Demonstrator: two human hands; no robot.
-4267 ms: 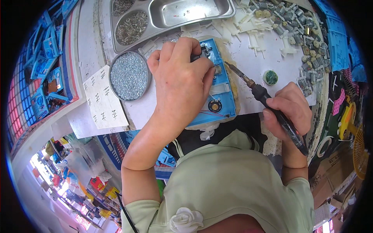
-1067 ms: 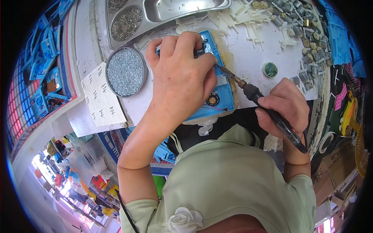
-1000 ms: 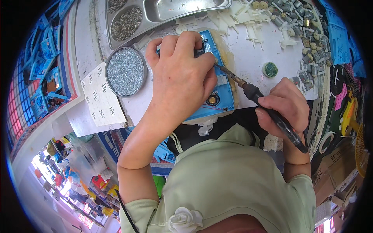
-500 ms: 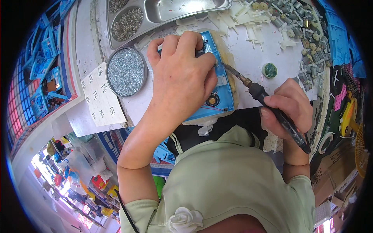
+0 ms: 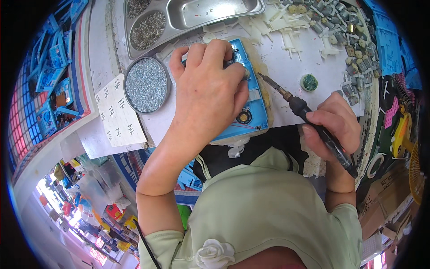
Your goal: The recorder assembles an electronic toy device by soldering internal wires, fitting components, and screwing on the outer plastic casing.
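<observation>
A soldering iron (image 5: 320, 129) with a black handle is in my right hand (image 5: 337, 123), fingers wrapped round it. Its dark tip points up and left, just right of a blue plastic casing (image 5: 254, 107), and looks apart from it. My left hand (image 5: 210, 80) lies over the casing with bent fingers, gripping it and covering much of its left side. A small metallic part shows beside the fingertips, mostly hidden. Near the casing's lower end sits a round black part (image 5: 244, 116) with a brassy centre, and thin red wire runs nearby.
Left of my left hand stands a round dish (image 5: 147, 84) of small metal pieces, beside handwritten paper (image 5: 120, 114). A steel compartment tray (image 5: 172, 33) is at the back. White plastic parts (image 5: 291, 33), small motors (image 5: 358, 58) and a little green-filled pot (image 5: 309, 82) lie to the right.
The soldering iron's tip has drawn back slightly from the casing's right edge. My left hand keeps nearly the same place on the casing, and the whole view has shifted a little.
</observation>
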